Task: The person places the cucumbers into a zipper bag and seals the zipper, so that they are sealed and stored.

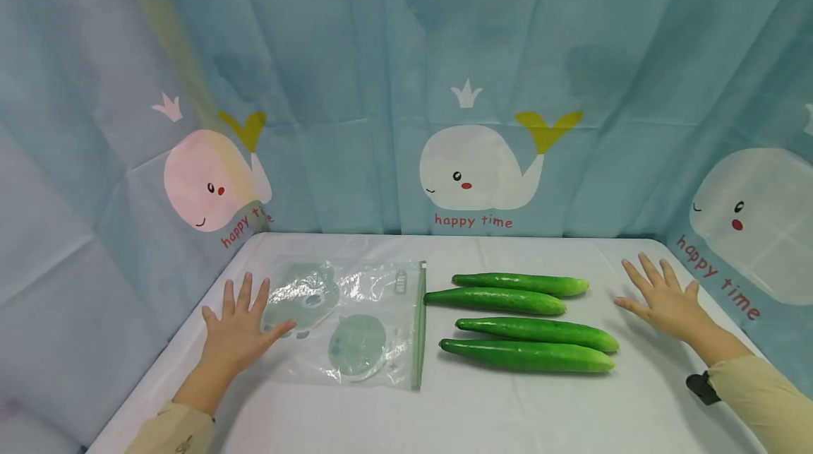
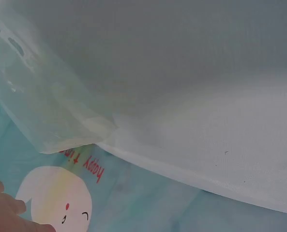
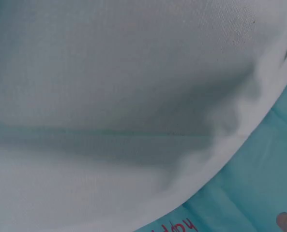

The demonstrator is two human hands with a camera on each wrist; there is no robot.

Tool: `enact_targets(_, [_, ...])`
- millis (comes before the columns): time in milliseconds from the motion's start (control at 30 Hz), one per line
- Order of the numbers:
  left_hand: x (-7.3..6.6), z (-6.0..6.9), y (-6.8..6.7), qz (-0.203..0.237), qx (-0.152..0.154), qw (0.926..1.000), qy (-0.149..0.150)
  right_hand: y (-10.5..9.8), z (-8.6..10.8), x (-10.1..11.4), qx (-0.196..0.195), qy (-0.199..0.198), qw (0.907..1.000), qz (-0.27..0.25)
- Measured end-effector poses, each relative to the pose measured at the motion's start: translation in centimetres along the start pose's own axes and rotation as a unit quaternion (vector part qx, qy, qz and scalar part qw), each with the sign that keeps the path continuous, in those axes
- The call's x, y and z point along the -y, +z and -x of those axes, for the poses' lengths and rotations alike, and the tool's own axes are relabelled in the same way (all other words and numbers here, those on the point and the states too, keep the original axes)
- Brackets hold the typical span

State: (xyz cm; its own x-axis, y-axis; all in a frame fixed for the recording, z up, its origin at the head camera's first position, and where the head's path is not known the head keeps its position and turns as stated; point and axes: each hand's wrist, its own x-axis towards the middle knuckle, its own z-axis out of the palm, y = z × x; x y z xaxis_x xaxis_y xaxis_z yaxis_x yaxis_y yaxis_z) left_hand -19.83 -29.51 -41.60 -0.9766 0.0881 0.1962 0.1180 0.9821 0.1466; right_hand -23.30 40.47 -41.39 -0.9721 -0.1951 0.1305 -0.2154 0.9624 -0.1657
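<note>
At 8 o'clock in the head view, the left hand [image 1: 235, 334] has its fingers spread straight and grips nothing, its thumb over the 9 o'clock side of a clear plastic bag [image 1: 346, 320]. The bag, at 7 o'clock, lies flat with the white table showing through it; a green zip strip [image 1: 420, 327] runs down its 3 o'clock edge.

At about 4 to 5 o'clock, to the right of the bag, lie four green cucumbers [image 1: 527, 355] in two pairs, one nearer the person, their darker narrow ends pointing to 9 o'clock and their paler ends to 3. One cucumber in the farther pair reaches the zip strip with its tip; I cannot tell whether they touch. At 4 o'clock, the right hand [image 1: 667, 306] is likewise spread and free, near the paler ends.

Lettering on the left sleeve [image 1: 171, 431] is too small to read, as is a green mark at the bag's 2 o'clock. Red "happy time" stands under the left whale [image 1: 203, 178], middle whale [image 1: 470, 171] and right whale [image 1: 762, 214].

The table [image 1: 356, 419] has a white cover; pale blue, creased cloth [image 1: 330, 30] surrounds it from 9 through 12 to 3 o'clock.
</note>
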Motion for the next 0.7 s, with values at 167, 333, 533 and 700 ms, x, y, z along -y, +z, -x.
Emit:
enact_targets(167, [-0.5,0.1,-0.1,0.01,0.013,0.9999,-0.002,-0.1,-0.3,0.2,0.007,0.004,1.0,-0.005])
enact_targets(333, [-1.1,0.3,0.3,0.022,0.031,0.9993,-0.003,-0.3,-0.7,0.5,0.018,0.007,0.9996,-0.022])
enact_targets(533, [-3.3,0.1,0.5,0.071,0.045,0.9964,-0.001,-0.3,-1.5,1.0,0.039,-0.006,0.9951,-0.091])
enact_targets(700, [-7.1,-0.2,1.0,0.108,0.063,0.992,0.016,-0.2,-2.6,1.1,0.067,-0.039,0.9783,-0.192])
